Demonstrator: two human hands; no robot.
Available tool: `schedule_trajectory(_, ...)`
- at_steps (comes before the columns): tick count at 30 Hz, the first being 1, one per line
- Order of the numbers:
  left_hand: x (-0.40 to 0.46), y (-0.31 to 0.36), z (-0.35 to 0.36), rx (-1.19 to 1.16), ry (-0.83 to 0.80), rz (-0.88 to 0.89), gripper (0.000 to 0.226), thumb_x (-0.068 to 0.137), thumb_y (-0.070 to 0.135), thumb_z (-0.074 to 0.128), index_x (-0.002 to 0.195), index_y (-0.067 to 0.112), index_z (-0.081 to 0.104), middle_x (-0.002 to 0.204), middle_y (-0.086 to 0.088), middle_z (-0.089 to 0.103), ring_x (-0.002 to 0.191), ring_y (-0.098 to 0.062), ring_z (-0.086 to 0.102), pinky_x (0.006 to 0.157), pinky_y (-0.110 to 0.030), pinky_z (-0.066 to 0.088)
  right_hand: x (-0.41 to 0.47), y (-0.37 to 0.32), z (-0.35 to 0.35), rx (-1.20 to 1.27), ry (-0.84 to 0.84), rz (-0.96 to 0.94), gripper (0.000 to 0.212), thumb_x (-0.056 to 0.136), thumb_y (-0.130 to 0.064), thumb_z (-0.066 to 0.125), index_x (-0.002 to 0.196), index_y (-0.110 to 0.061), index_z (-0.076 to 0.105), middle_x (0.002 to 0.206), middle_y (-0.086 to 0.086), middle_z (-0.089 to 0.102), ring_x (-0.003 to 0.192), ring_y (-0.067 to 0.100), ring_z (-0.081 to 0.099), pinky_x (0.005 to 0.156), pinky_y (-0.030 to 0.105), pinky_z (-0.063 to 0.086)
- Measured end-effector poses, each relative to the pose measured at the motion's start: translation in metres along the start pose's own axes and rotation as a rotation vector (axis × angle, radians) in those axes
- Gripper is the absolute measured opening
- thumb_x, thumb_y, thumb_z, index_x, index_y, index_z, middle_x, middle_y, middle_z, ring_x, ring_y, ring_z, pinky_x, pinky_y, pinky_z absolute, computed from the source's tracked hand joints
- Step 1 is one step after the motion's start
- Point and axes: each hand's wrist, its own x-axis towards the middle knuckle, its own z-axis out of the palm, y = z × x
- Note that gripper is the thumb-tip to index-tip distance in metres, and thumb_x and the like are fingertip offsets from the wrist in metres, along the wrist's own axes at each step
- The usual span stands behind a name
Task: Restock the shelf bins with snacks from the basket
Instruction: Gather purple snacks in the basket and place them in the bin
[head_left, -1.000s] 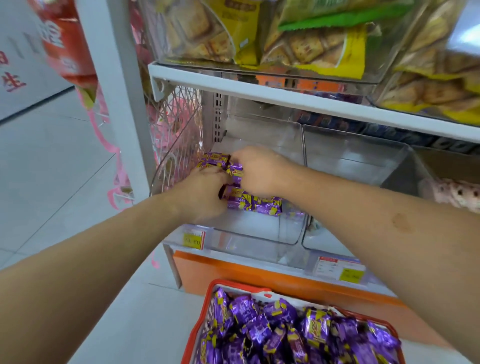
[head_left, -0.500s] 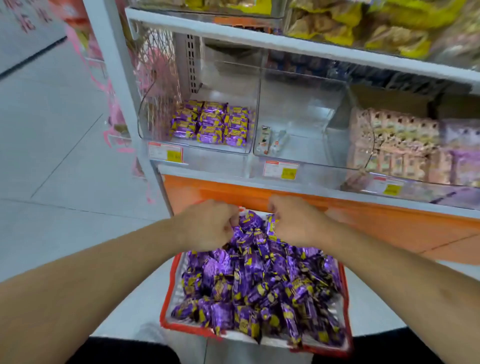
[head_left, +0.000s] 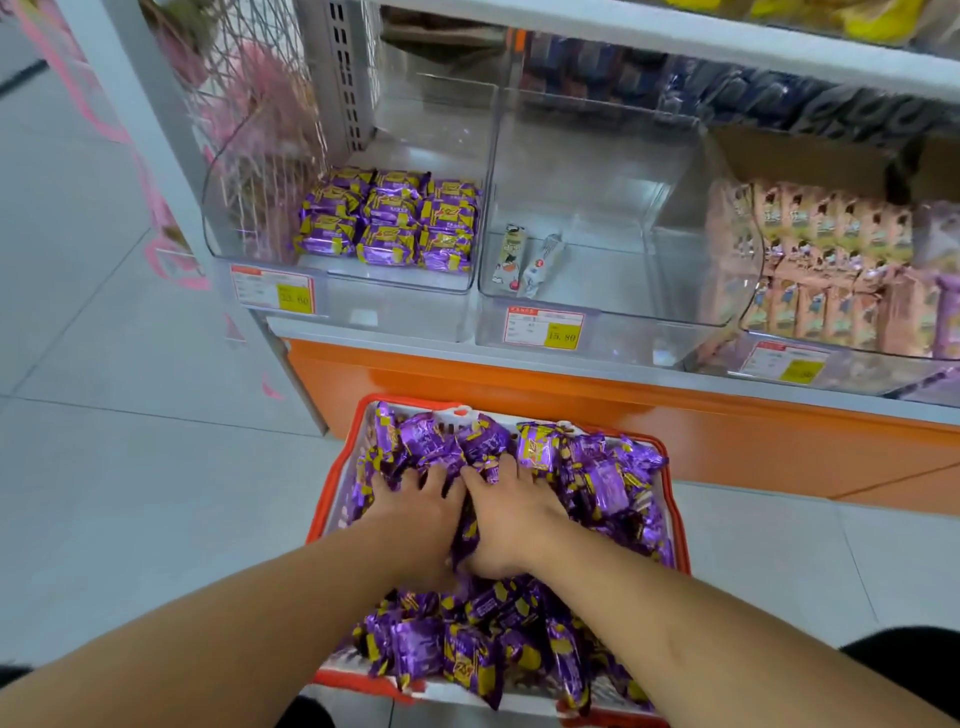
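palms-down, left hand (head_left: 415, 512) and right hand (head_left: 511, 512), grips spread over basketed snacks (head_left: 597, 483)

Bright even light, soft blur (worst top right), wide-angle edge bending.

Two bare forearms are entering from the lower left and lower right of the frame, with no sleeves, watch or rings showing on them. The left hand (head_left: 415, 519) and right hand (head_left: 511, 512) are ungloved, their fingers (head_left: 434, 475) showing short plain nails. Dark clothing is showing at the bottom corners and bottom edge.
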Motion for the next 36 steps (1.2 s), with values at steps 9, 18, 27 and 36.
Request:
schedule_trajectory(9,0.005,0.004,-0.007,0.009,0.018,0.03,0.104,0.083,0.044,0.082,0.155,0.002,0.02,0.154,-0.023,0.027,0.13,-0.042,0.048,0.097,-0.05,0.054,0.001,0.015,-0.003,0.141,0.093,-0.068,0.074,0.083,-0.022,0.072,0.149,-0.023,0.041,0.137,0.008,0.046,0.127,0.034,0.053,0.098,0.046,0.054)
schedule_trajectory(18,-0.005,-0.017,-0.019,-0.163,0.069,0.017,0.034,0.089,0.007,0.066,0.122,0.011,0.06,0.135,-0.012,0.045,0.11,-0.028,0.064,0.094,-0.04,0.056,-0.033,0.036,-0.056,0.537,0.133,-0.113,0.049,0.081,-0.015,0.071,0.128,-0.028,0.064,0.103,-0.004,0.071,0.058,0.011,0.059,0.051,0.022,0.047)
schedule_trajectory(27,-0.064,-0.038,-0.123,-0.356,-0.019,-0.013,0.038,0.076,0.035,0.083,0.088,0.003,0.068,0.095,-0.016,0.072,0.072,-0.023,0.06,0.067,-0.036,0.055,-0.094,0.049,-0.128,0.825,0.267,-0.258,0.042,0.078,-0.021,0.082,0.11,-0.046,0.073,0.11,-0.026,0.07,0.105,0.03,0.071,0.093,0.046,0.056)
schedule_trajectory(36,-0.108,-0.061,-0.19,-1.642,0.267,0.108,0.049,0.081,0.016,0.085,0.123,-0.001,0.064,0.102,-0.019,0.075,0.086,-0.031,0.076,0.06,-0.033,0.059,-0.133,0.055,-0.173,1.433,0.627,-0.423,0.041,0.073,-0.02,0.082,0.111,-0.032,0.077,0.105,0.018,0.076,0.098,0.051,0.07,0.094,0.062,0.054)
